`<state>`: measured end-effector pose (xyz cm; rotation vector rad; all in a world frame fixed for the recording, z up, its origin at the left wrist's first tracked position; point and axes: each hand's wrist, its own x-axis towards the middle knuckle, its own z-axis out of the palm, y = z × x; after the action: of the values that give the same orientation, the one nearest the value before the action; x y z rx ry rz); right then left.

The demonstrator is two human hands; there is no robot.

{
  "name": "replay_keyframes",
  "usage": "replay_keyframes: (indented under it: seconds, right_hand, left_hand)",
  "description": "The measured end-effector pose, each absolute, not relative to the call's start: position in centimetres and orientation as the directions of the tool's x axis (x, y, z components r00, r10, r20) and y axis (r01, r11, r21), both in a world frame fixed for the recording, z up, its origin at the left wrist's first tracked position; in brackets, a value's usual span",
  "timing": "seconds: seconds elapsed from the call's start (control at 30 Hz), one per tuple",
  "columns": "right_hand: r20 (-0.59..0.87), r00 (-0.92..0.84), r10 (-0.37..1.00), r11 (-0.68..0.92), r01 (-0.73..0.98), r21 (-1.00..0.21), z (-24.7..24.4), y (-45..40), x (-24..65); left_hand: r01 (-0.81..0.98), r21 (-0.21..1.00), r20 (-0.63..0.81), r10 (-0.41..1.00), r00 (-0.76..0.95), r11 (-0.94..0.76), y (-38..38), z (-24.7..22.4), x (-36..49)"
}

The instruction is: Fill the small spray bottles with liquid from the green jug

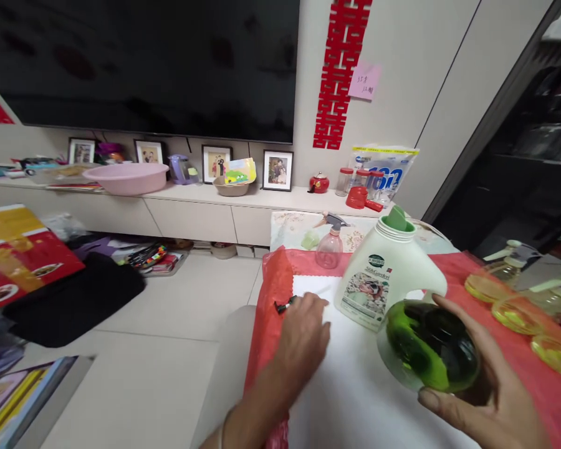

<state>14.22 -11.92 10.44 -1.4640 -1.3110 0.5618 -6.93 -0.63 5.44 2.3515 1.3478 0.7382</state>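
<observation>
In my right hand [495,380] is a rounded clear bottle of green liquid [430,346], tilted, with fingers and thumb around its sides. My left hand [303,330] is low over the white sheet [350,386], thumb and index finger apart. A small black pump head [285,305] shows at its far left side, partly hidden by the fingers. Just beyond the green bottle stands a large pale-green jug [383,268] with a flower label and a green spout. Behind the left hand is a clear pink spray bottle [330,249] with a dark trigger top.
Several yellow-liquid pump bottles [517,312] stand on the red plastic cover [467,274] at right. A long cabinet [191,215] at the back carries picture frames, a pink basin [128,178] and red-lidded jars. Boxes and a black bag [84,299] lie on the floor at left.
</observation>
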Motion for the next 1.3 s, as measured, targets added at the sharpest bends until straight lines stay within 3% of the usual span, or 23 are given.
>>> replay_keyframes:
  seconds: [0.1, 0.3, 0.43, 0.6, 0.67, 0.83, 1.0, 1.3]
  right_hand:
    - [0.161, 0.280, 0.946, 0.082, 0.274, -0.958, 9.8, -12.2, 13.8]
    - [0.049, 0.199, 0.979, 0.018, 0.155, -0.988, 7.7, -12.1, 13.9]
    - [0.051, 0.119, 0.992, 0.007, 0.346, -0.938, 5.7, -11.5, 15.3]
    - [0.172, 0.101, 0.980, 0.075, 0.614, -0.786, 4.2, -10.8, 16.2]
    - [0.223, 0.084, 0.971, 0.100, 0.707, -0.700, 4.2, -10.6, 16.1]
    - [0.301, 0.044, 0.953, 0.128, 0.839, -0.528, 4.5, -10.3, 15.6]
    - [0.347, 0.020, 0.938, 0.146, 0.883, -0.446, 4.6, -10.5, 15.7]
    - [0.370, -0.071, 0.926, 0.225, 0.892, -0.392, 5.0, -10.9, 13.8]
  left_hand:
    - [0.873, 0.298, 0.238, 0.915, 0.325, -0.387, 1.5, 4.7, -9.3]
    - [0.884, 0.236, 0.270, 0.901, 0.339, -0.403, 3.1, 2.3, -10.6]
    - [0.876, 0.266, 0.315, 0.895, 0.315, -0.402, 2.3, 2.6, -11.2]
    - [0.707, 0.535, 0.351, 0.883, 0.311, -0.462, 0.4, 5.0, -13.4]
    - [0.651, 0.546, 0.365, 0.849, 0.382, -0.527, -0.3, 6.6, -14.0]
    - [0.648, 0.325, 0.426, 0.718, 0.550, -0.689, -1.5, 10.1, -14.4]
    - [0.654, 0.081, 0.475, 0.606, 0.638, -0.752, -1.5, 11.6, -13.9]
    - [0.603, -0.126, 0.420, 0.509, 0.752, -0.788, -2.0, 11.8, -10.6]
